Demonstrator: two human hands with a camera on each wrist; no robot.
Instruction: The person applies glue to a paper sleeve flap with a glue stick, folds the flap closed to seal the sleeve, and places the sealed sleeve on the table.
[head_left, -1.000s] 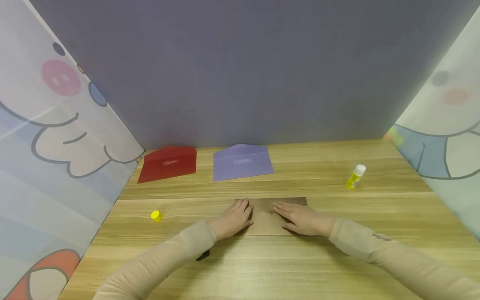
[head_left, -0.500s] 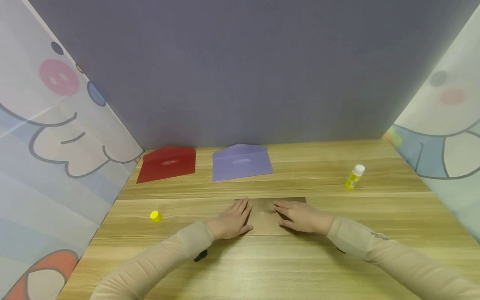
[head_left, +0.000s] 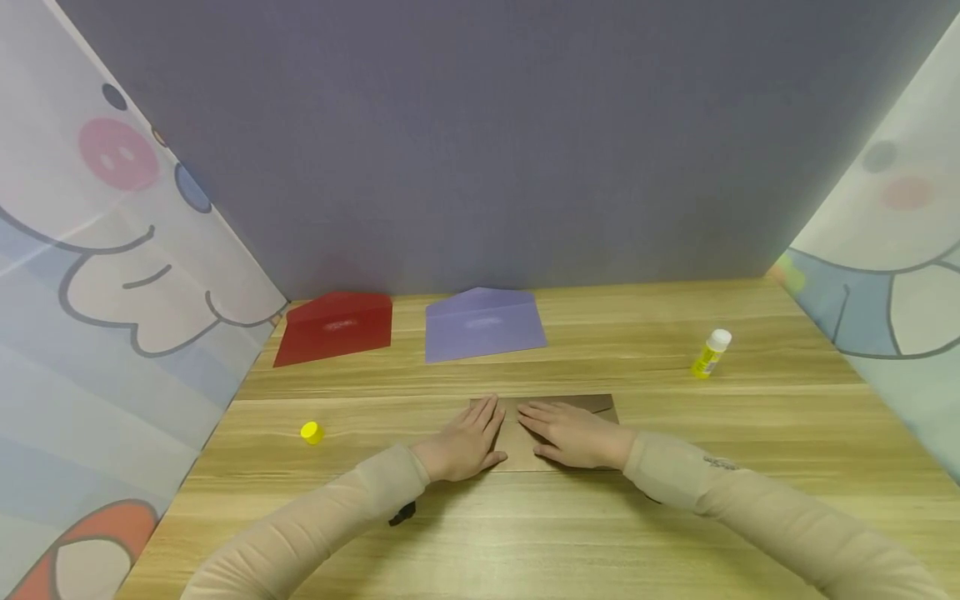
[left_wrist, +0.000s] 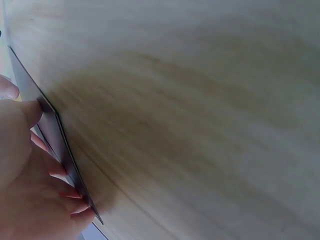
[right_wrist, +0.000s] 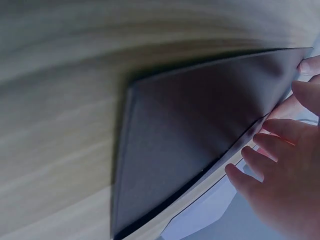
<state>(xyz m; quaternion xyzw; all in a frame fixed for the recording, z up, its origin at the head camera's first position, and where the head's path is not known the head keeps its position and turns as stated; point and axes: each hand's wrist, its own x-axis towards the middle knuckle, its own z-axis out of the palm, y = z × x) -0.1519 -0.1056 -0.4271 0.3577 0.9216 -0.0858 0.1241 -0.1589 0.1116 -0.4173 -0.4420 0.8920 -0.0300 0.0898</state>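
A brown envelope (head_left: 516, 447) lies flat on the wooden table, its flap folded down towards the person. On its left end rests my left hand (head_left: 459, 442), fingers extended and thumb near the front edge. My right hand (head_left: 573, 435) lies over the flap around the middle, with straight fingers. In the left wrist view, thumb and fingertips touch the envelope (left_wrist: 56, 134). The right wrist view shows the envelope's (right_wrist: 185, 135) right end, with the right hand (right_wrist: 285, 155) above it, fingers spread. The hands cover part of the flap's edge.
At the back lie a red envelope (head_left: 337, 327) and a purple envelope (head_left: 483, 327), flaps up. A glue stick (head_left: 708, 357) with a white end stands at the right. A small yellow cap (head_left: 311, 432) sits at the left. A grey wall (head_left: 510, 150) rises behind the table.
My right hand has slid left along the flap, uncovering the envelope's right end. The left hand has barely shifted on the left end, and the envelope lies where it was.
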